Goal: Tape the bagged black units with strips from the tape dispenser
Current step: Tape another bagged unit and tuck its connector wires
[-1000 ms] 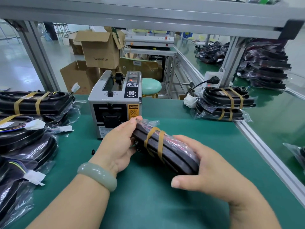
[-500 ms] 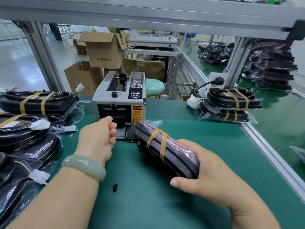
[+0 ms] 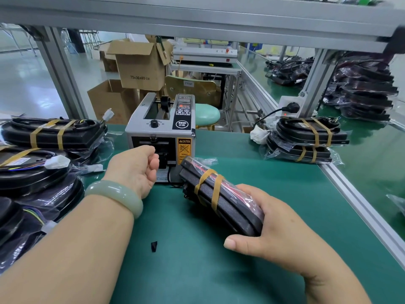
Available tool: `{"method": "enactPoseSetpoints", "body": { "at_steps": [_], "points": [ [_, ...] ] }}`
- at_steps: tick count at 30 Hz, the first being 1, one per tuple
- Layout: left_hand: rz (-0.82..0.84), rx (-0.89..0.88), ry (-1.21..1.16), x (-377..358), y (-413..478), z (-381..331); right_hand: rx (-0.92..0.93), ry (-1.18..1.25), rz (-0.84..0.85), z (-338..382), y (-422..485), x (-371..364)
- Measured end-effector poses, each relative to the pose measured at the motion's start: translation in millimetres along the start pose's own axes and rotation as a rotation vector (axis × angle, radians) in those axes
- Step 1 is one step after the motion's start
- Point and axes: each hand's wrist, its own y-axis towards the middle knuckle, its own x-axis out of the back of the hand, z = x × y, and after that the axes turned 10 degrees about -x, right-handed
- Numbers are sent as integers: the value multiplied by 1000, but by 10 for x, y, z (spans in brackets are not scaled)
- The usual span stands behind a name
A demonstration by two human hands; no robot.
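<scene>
My right hand (image 3: 274, 233) grips the near end of a bagged black unit (image 3: 228, 207), tilted on the green mat, its far end close to the tape dispenser (image 3: 162, 128). Two tan tape strips wrap around the unit's middle. My left hand (image 3: 133, 170), with a pale green bangle on its wrist, is at the dispenser's front slot. Its fingers are loosely curled and I see no tape between them.
Bagged black units (image 3: 52, 132), some with tan tape, are piled along the left. Two taped units (image 3: 306, 137) are stacked at the right by the aluminium rail (image 3: 355, 207). A small black scrap (image 3: 154, 246) lies on the mat (image 3: 197, 270). Frame posts stand behind.
My left hand let go of the unit's far end and moved left and forward to the dispenser's slot. My right hand kept its hold on the unit.
</scene>
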Motion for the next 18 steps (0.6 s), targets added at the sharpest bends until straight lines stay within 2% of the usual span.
{"method": "enactPoseSetpoints", "body": {
  "at_steps": [7,18],
  "points": [
    [-125,-45,12,-71,54,37,-6,74,27,0,26,-52],
    [-8,-28,-24,73,0,148,-23,182,-58,9,56,-130]
  ]
}}
